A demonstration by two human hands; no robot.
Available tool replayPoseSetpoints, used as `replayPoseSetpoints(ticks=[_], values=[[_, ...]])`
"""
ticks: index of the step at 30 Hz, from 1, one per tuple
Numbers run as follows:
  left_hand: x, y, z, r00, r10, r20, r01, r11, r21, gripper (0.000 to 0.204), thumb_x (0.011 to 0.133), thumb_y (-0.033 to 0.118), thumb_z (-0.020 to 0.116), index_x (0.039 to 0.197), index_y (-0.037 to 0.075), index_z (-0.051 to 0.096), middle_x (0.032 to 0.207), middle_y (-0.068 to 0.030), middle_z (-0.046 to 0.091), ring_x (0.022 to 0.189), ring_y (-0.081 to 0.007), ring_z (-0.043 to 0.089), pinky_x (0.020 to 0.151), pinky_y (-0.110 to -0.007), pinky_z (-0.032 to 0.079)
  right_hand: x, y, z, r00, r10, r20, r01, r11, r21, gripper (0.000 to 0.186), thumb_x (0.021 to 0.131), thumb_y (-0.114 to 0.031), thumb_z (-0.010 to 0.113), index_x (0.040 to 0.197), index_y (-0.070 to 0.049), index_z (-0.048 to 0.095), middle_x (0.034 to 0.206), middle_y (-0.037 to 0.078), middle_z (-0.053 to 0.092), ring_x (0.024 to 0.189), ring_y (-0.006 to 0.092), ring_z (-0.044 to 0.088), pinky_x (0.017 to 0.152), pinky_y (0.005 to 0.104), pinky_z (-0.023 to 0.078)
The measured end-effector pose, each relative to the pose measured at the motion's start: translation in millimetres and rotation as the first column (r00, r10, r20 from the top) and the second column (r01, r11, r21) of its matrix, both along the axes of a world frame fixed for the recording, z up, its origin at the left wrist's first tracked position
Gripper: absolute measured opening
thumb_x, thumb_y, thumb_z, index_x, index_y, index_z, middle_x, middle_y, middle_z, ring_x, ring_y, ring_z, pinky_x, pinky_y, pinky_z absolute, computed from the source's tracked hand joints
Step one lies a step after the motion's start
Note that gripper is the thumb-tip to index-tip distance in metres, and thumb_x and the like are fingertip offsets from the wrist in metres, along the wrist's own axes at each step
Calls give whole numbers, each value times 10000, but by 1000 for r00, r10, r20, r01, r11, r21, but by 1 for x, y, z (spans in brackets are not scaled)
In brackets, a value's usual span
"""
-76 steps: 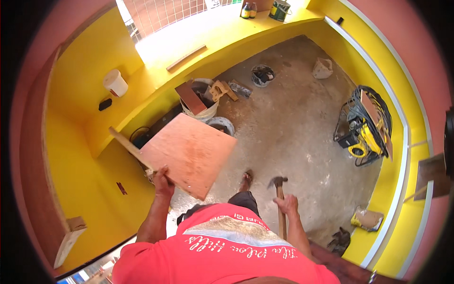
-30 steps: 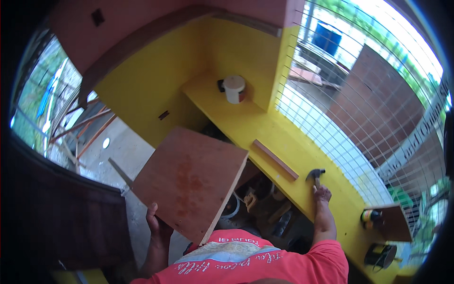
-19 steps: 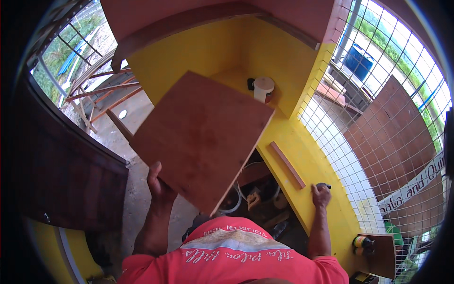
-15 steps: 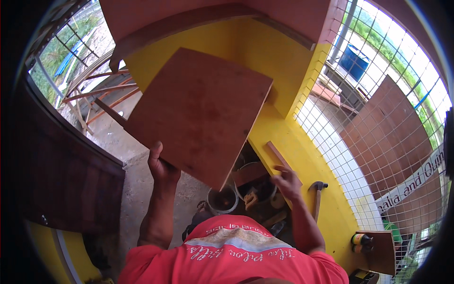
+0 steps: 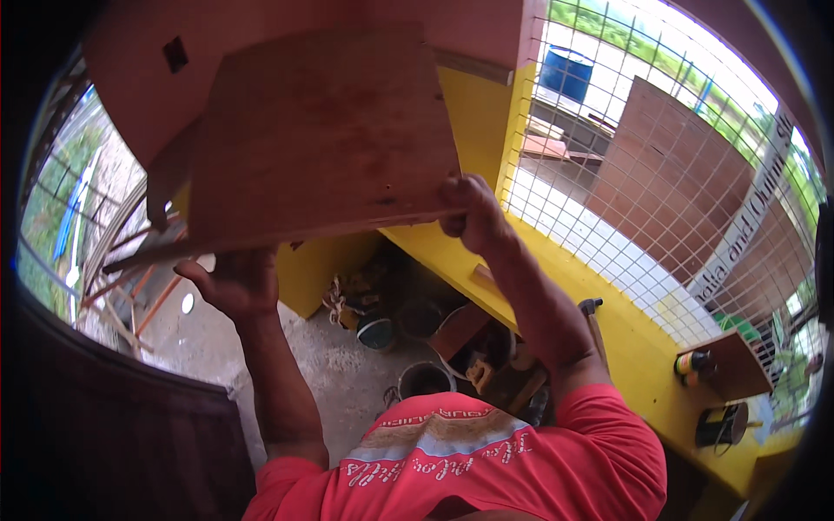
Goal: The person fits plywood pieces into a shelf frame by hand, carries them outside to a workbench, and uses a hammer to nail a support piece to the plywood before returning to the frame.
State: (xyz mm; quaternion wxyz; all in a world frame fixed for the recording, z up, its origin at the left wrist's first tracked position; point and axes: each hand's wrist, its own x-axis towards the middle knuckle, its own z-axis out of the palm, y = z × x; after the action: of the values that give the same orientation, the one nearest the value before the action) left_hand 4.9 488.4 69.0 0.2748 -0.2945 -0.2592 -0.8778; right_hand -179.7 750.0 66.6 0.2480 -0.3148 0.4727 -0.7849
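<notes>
I hold a square brown plywood board (image 5: 317,130) raised high in front of me, against the pink upper wall. My left hand (image 5: 230,282) supports its lower left edge from beneath. My right hand (image 5: 469,213) grips its lower right corner. A thin wooden strip (image 5: 165,252) sticks out along the board's bottom edge to the left. A hammer (image 5: 595,317) lies on the yellow ledge (image 5: 634,347) to my right, apart from both hands.
A wire mesh window (image 5: 625,200) fills the right side above the yellow ledge. A small can (image 5: 692,365) and a dark tin (image 5: 717,425) stand on the ledge. Buckets (image 5: 424,379), tools and scrap wood lie on the concrete floor below. A dark door (image 5: 113,425) stands at lower left.
The board has gone from low over the floor to overhead. My right hand set the hammer on the ledge and took the board's right corner.
</notes>
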Motion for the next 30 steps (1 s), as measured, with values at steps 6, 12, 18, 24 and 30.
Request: replayPoseSetpoints(ticks=[6,12,18,24,30], values=[[-67,-6,-24,923,241,299,-303,936,180,665,837,278,671,1422,95,412,1395,-104,511,1293,-301,480,1097,-534,388,-71,-22,9,992,-81,-92,100,970,220,295,842,-392,588,721,-140,495,528,-49,331,386,71,267,376,255,183],[-147,15,-7,946,215,241,-276,926,258,657,763,214,688,1368,79,472,1351,-100,548,1238,-291,528,1092,-493,409,-146,-19,32,979,-179,92,148,951,272,441,855,-549,575,682,-153,486,501,-43,323,397,87,255,403,264,170],[-219,46,22,930,259,261,-343,868,358,540,755,188,713,1256,64,557,1241,-101,607,1140,-269,569,1055,-436,437,-171,-34,-1,815,4,580,207,932,-297,608,833,-760,516,759,-158,465,533,-65,248,451,90,255,437,257,179],[-271,78,28,809,420,411,-565,747,350,481,763,197,718,1193,56,554,1175,-90,596,1090,-241,573,1018,-384,440,-160,-82,21,803,-309,510,386,921,-49,494,813,-565,727,772,-145,469,537,-57,236,433,97,260,407,286,202],[-302,95,15,769,483,419,-627,697,347,510,788,224,713,1209,59,479,1170,-73,515,1126,-229,513,1037,-397,395,-181,-73,46,778,-570,262,536,821,194,512,775,-524,776,628,-172,434,528,-47,330,403,92,303,392,274,247]])
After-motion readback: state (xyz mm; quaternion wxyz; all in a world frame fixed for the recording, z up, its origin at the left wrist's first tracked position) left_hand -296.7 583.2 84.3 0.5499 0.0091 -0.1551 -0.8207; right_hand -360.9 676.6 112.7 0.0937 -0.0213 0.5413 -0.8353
